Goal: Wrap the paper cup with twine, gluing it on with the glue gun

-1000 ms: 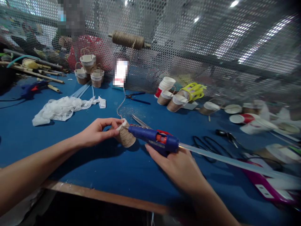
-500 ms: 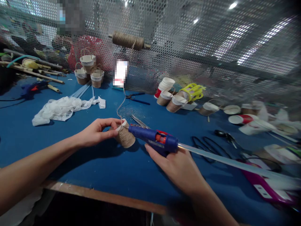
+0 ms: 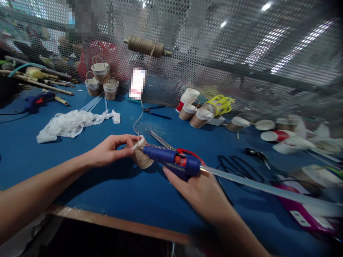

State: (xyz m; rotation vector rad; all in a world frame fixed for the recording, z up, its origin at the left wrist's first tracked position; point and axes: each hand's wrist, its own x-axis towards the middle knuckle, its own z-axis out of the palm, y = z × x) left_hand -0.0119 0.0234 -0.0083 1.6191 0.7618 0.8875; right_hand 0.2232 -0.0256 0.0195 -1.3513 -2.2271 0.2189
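Observation:
My left hand (image 3: pixel 115 150) pinches the rim of a small twine-wrapped cup (image 3: pixel 144 158), which is tilted above the blue table. Twine (image 3: pixel 138 119) runs down from a spool (image 3: pixel 146 46) to the cup's rim. My right hand (image 3: pixel 199 189) is wrapped round the handle of a blue glue gun (image 3: pixel 171 159). The gun's nozzle is at the cup's upper side, just below the rim; whether it touches is too small to tell. A long clear glue stick (image 3: pixel 249 184) sticks out of the gun's back. Scissors (image 3: pixel 162 140) with red handles lie partly hidden behind the gun.
White lace (image 3: pixel 66 125) lies at the left, with small baskets (image 3: pixel 100 73) stacked behind it. Pliers (image 3: pixel 158 113) rest near the mesh wall. Paper cups (image 3: pixel 190 95), wrapped cups (image 3: pixel 200 117), black cable (image 3: pixel 241 167) and a purple object (image 3: pixel 297 210) are on the right.
My right hand and the glue gun have shifted slightly left and down, with the nozzle now lower on the cup. More of the scissors' red handles shows. My left hand stays in place.

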